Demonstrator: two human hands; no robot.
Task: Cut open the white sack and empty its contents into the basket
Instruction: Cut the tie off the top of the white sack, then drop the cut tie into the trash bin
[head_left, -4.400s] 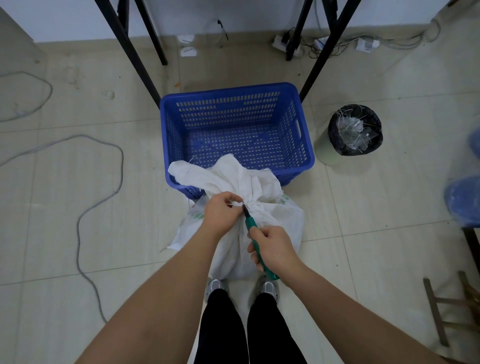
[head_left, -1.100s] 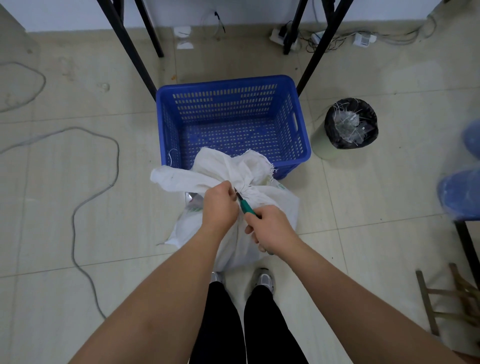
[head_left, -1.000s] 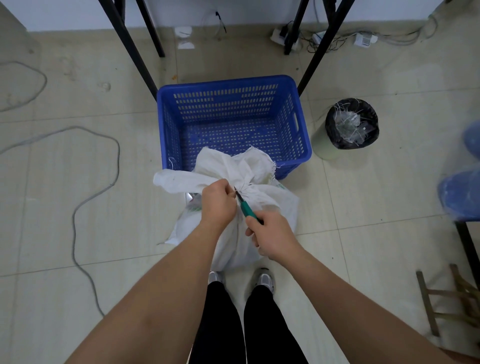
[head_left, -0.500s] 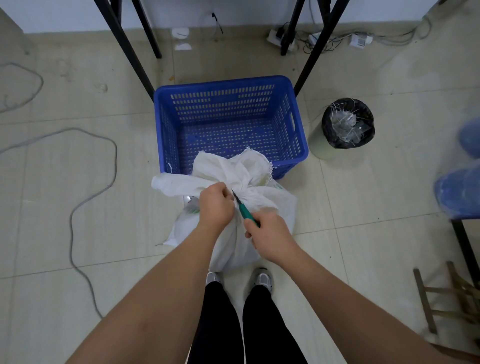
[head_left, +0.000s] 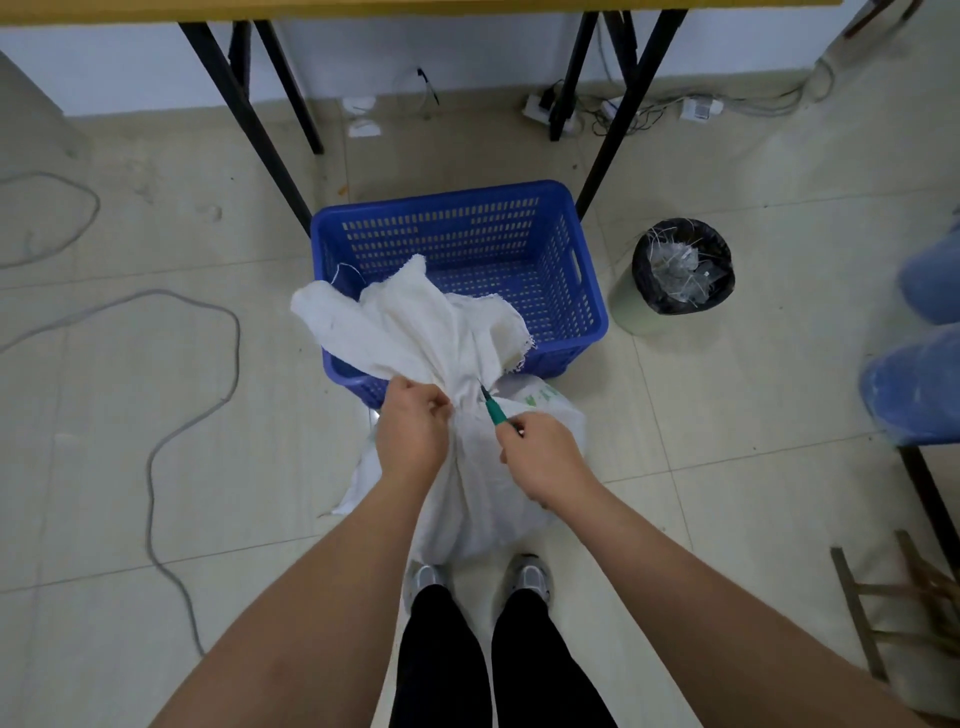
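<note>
The white sack (head_left: 467, 483) stands on the floor in front of my feet, its gathered top flaring out over the near rim of the blue basket (head_left: 582, 291). The basket looks empty where its inside shows. My left hand (head_left: 413, 434) is closed around the sack's bunched neck. My right hand (head_left: 543, 460) grips a green-handled cutter (head_left: 494, 410), whose dark tip points into the neck just right of my left hand. What is in the sack is hidden.
Black table legs (head_left: 249, 119) stand behind the basket on both sides. A bin with a black liner (head_left: 680, 270) is right of the basket. A grey cable (head_left: 156, 467) loops on the left floor. A wooden frame (head_left: 883, 613) and blue seats (head_left: 919, 395) sit at the right.
The sack's top flap has lifted and spread further over the basket's near rim. My right hand has drawn slightly back from the neck, so more of the cutter's green handle shows.
</note>
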